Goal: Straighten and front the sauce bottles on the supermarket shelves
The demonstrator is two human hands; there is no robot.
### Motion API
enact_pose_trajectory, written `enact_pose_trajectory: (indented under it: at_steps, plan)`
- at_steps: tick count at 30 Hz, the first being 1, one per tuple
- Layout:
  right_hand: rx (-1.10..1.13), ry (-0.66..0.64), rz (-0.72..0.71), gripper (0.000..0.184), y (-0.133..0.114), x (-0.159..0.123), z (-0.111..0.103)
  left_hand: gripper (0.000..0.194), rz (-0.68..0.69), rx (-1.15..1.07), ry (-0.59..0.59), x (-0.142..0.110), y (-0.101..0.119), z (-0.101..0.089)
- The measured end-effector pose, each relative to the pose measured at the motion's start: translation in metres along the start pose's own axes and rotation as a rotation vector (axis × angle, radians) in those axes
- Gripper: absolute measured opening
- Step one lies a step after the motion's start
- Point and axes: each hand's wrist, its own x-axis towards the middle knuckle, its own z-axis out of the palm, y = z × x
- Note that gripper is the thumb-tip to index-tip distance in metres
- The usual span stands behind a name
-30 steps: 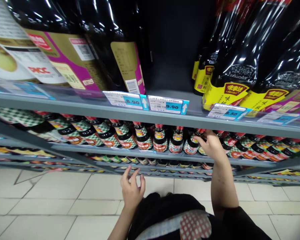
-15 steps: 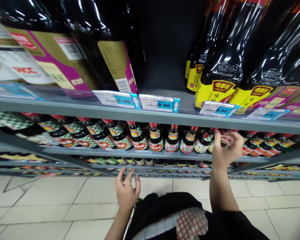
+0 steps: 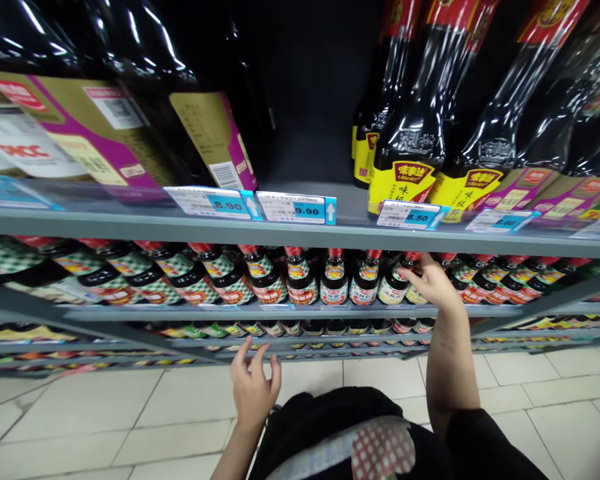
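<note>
Touching bottles [image 3: 392,291], right hand [image 3: 434,285] sits below "8.50" tag [image 3: 412,215]

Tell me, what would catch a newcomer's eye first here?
Probably the big yellow-labelled dark bottles, standing toward the right on the upper shelf. Next, the right hand, at a long row of red-capped bottles just below that shelf's edge. The left hand hangs lower in the picture, apparently empty, its fingers loosely curled.

Grey lower shelf [image 3: 260,313] with a row of red-capped bottles [image 3: 303,283].
</note>
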Motion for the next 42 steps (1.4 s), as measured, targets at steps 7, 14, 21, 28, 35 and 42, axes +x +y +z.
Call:
enact_pose_trajectory:
  at_steps: [7, 14, 21, 28, 35, 42]
  plan:
    - [0.037, 0.091, -0.035, 0.049, -0.017, -0.009, 0.016, 0.03, 0.007, -0.008, -0.01, 0.002, 0.008, 0.003]
    - [0.0, 1.043, 0.062, 0.026, -0.019, -0.039, 0.017, 0.03, 0.023, -0.022, -0.008, 0.004, 0.015, 0.009]
    - [-0.239, 0.603, 0.259, 0.051, 0.021, -0.04, 0.01, 0.028, 0.046, -0.051, -0.035, 0.003, 0.021, 0.018]
    - [-0.114, 0.477, 0.234, 0.053, 0.023, -0.047, 0.004, 0.027, 0.046, -0.077, -0.059, 0.006, 0.026, 0.023]
    - [-0.083, 0.836, 0.089, 0.039, -0.031, -0.057, 0.055, 0.027, 0.028, -0.089, -0.069, 0.003, 0.022, 0.024]
    - [-0.327, 0.449, 0.164, 0.07, -0.01, -0.04, 0.091, 0.029, 0.046, -0.097, -0.029, -0.005, 0.033, 0.023]
